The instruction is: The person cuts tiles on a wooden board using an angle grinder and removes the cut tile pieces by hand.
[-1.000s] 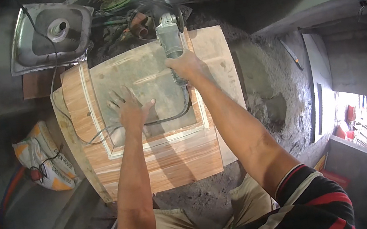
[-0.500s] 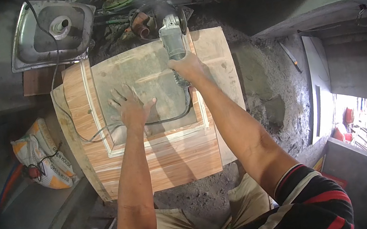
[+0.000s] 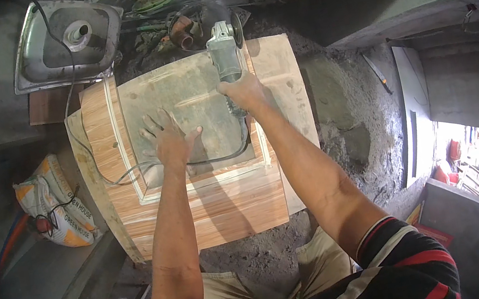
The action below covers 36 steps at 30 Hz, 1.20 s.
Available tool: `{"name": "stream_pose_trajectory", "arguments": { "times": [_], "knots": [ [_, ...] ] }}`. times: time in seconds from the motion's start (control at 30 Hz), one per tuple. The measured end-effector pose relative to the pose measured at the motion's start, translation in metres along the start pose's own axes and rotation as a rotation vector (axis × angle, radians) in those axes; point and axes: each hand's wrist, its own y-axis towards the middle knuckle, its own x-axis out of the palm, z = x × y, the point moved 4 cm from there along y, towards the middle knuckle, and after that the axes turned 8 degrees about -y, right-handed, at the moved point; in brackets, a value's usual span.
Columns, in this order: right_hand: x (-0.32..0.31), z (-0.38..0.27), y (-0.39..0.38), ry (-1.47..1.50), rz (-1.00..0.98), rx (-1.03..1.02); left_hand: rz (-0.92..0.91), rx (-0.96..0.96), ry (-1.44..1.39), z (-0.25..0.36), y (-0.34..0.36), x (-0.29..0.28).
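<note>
My right hand (image 3: pixel 241 89) is closed round the grey angle grinder (image 3: pixel 223 52), whose disc (image 3: pixel 236 28) is upright at the far end of the right arm of a U-shaped wood-grain panel (image 3: pixel 205 211) edged inside with a white line. My left hand (image 3: pixel 170 136) lies with fingers spread on the dusty grey-beige surface (image 3: pixel 185 83) inside the U. The grinder's black cord (image 3: pixel 210 160) runs across this surface, under or beside my left hand, and off to the left. A plain pale board (image 3: pixel 285 98) shows along the right side.
A steel sink (image 3: pixel 48 67) lies at back left, a cement-like sack (image 3: pixel 58 212) at left, orange pipe fittings (image 3: pixel 186 36) and wire behind the boards. Rough concrete (image 3: pixel 347 120) with a long tool (image 3: pixel 377 74), a leaning grey sheet (image 3: pixel 410 78) and a bright opening are at right.
Very little differs. The grinder and my right hand have shifted only slightly, and my left hand stays spread in the same place. The view has moved a little.
</note>
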Motion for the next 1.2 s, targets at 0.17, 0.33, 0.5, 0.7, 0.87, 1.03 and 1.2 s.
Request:
{"name": "stream_pose_trajectory", "arguments": {
  "times": [0.17,0.33,0.5,0.7,0.87,1.03,1.2],
  "knots": [
    [0.003,0.000,0.004,-0.004,0.077,0.007,0.012,-0.007,-0.031,0.002,-0.004,-0.007],
    [-0.003,-0.012,-0.003,0.044,-0.008,0.000,0.041,0.009,-0.043,-0.002,-0.004,-0.008],
    [0.001,-0.006,-0.001,0.029,-0.013,0.036,0.010,0.002,-0.037,0.002,-0.005,-0.010],
    [0.007,0.000,-0.003,0.040,-0.003,-0.001,-0.029,-0.026,-0.013,0.004,-0.005,-0.013],
    [0.006,0.005,-0.006,-0.004,0.025,-0.009,-0.029,-0.024,-0.003,0.007,-0.006,-0.014],
    [0.009,0.006,-0.009,0.022,0.037,-0.015,0.018,-0.006,-0.096,0.001,-0.005,-0.011],
    [0.011,0.007,-0.016,0.048,0.029,-0.002,-0.004,-0.025,-0.042,0.003,-0.008,-0.015]
  ]
}}
